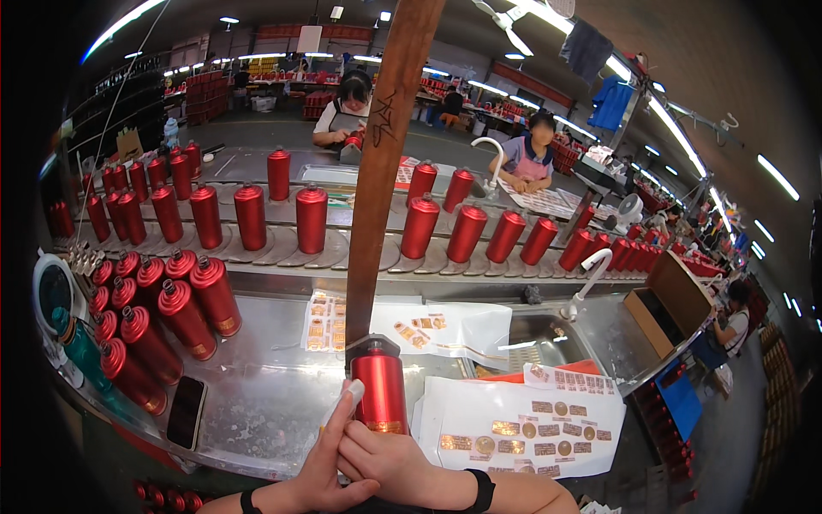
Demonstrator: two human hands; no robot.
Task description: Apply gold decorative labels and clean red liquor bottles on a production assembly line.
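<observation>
A red metal bottle [379, 390] with a dark cap stands upright on the steel bench [265, 394], a gold label low on its front. My right hand [385, 460] comes in from the lower right and grips the bottle's base just under that label. My left hand [321, 469] reaches up from the lower left, holding a small white stick-like tool [348, 399] against the bottle's left side. Both wrists wear black bands. A white sheet of gold stickers [514, 424] lies right of the bottle.
A wooden post [381, 171] rises behind the bottle. Several red bottles [163, 308] stand at left, more on a conveyor [308, 218]. A black phone [186, 411], a second sticker sheet [402, 330], a sink [531, 334] with a faucet [591, 274], and a cardboard box [668, 300] are around. Two people [347, 107] work opposite.
</observation>
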